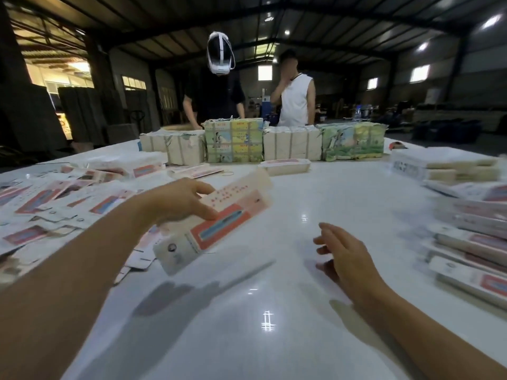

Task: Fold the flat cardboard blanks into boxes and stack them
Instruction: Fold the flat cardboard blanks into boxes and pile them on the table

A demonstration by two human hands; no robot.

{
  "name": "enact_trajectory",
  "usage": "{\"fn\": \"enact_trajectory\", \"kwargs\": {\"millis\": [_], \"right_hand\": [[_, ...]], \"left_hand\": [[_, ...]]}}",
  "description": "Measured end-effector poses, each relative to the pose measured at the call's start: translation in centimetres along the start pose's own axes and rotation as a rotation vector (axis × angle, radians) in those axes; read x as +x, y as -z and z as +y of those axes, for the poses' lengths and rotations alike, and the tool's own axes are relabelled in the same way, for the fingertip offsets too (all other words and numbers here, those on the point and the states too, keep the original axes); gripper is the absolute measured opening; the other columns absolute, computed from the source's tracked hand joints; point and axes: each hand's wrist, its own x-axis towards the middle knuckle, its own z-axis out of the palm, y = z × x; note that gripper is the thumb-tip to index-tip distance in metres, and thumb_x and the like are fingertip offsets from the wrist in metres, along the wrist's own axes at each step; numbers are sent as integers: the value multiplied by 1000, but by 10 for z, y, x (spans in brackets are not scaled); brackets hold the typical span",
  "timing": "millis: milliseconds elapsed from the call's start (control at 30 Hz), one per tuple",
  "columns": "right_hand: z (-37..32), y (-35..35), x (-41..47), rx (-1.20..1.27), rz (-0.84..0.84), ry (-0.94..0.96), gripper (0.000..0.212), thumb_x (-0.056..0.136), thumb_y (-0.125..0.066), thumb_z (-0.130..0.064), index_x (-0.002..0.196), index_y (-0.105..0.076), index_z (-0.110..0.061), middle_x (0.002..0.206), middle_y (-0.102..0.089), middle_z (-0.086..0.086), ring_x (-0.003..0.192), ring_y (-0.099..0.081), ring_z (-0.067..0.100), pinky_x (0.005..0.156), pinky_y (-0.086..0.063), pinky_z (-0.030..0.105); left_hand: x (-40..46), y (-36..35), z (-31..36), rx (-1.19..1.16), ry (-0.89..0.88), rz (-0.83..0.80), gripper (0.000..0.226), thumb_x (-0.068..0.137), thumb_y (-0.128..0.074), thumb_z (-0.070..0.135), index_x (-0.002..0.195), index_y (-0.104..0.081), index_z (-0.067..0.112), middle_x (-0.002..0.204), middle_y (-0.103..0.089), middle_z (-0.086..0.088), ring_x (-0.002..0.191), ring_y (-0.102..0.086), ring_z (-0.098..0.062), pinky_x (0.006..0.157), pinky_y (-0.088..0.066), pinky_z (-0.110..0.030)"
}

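Our left hand point(178, 200) pinches a flat blank point(216, 223) above the table point(274, 311); our right hand point(343, 256) hangs loose and bare. Folding seems about to begin: next the right must catch the far edge.

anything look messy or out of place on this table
Yes. The flat blanks on the left lie scattered and overlapping, not squared like the folded boxes stacked on the right. A loose rubber band sits on the table beyond the left hand.
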Motion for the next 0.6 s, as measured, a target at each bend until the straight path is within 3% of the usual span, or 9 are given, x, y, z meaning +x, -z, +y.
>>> {"fn": "enact_trajectory", "kwargs": {"millis": [67, 133, 233, 333, 400, 467, 533, 600], "right_hand": [[-10, 8, 1, 250, 48, -156, 26, 91, -56, -44, 86, -69, -22, 73, -70, 6, 48, -53, 18, 39, -39, 27], [-15, 15, -2, 289, 48, -201, 25, 87, -60, -38, 73, -69, -19, 59, -64, 5, 38, -44, 13, 34, -31, 19], [-14, 17, -5, 128, -12, -103, 26, 90, -58, -14, 65, -67, -12, 47, -53, 1, 30, -30, 9, 32, -23, 12], [-10, 15, -4, 86, 9, -81, 19, 93, -57, -11, 74, -63, -8, 45, -56, 0, 30, -32, 11, 33, -24, 13], [-8, 13, -3, 60, 46, -85, 16, 93, -57, -14, 80, -64, -7, 47, -58, 1, 31, -35, 11, 34, -25, 15], [-7, 10, -3, 43, 46, -72, 17, 94, -57, -17, 80, -64, -9, 51, -61, 1, 33, -38, 12, 33, -27, 18], [-8, 7, -7, 48, 22, -50, 17, 95, -56, -18, 82, -65, -10, 56, -66, 4, 35, -40, 12, 34, -32, 20], [-9, 6, -10, 23, 25, -34, 14, 96, -54, -20, 88, -65, -16, 65, -70, 4, 39, -46, 11, 38, -37, 19]], "left_hand": [[2, -42, 14, 30, -105, -196, 27, 75, -77, 27, 94, -68, 45, 93, -72, 17, 84, -69, -7, 76, -55, -29], [-1, -70, 20, 32, -154, -338, 27, 74, -76, 35, 94, -68, 51, 96, -69, 22, 88, -68, -3, 74, -55, -23], [-4, -92, 14, -79, -131, -425, 33, 76, -76, 34, 105, -68, 46, 98, -70, 19, 91, -68, -8, 68, -56, -21], [-8, -109, 7, 59, -117, -233, 55, 78, -73, 40, 129, -52, 39, 97, -63, 19, 87, -65, -10, 65, -53, -16], [-12, -120, 11, 260, -189, -31, 80, 72, -68, 60, 141, -36, 36, 109, -51, 19, 92, -55, -8, 74, -52, -21], [-18, -133, 17, 382, -271, 37, 105, 59, -58, 76, 147, -23, 32, 127, -44, 11, 103, -46, -7, 86, -50, -30], [-21, -148, 22, 484, -310, 80, 111, 60, -58, 80, 149, -16, 28, 132, -40, 8, 106, -42, -8, 86, -48, -29], [-20, -161, 23, 515, -322, 144, 102, 67, -60, 75, 147, -18, 27, 128, -43, 8, 101, -46, -10, 79, -48, -24]]}}
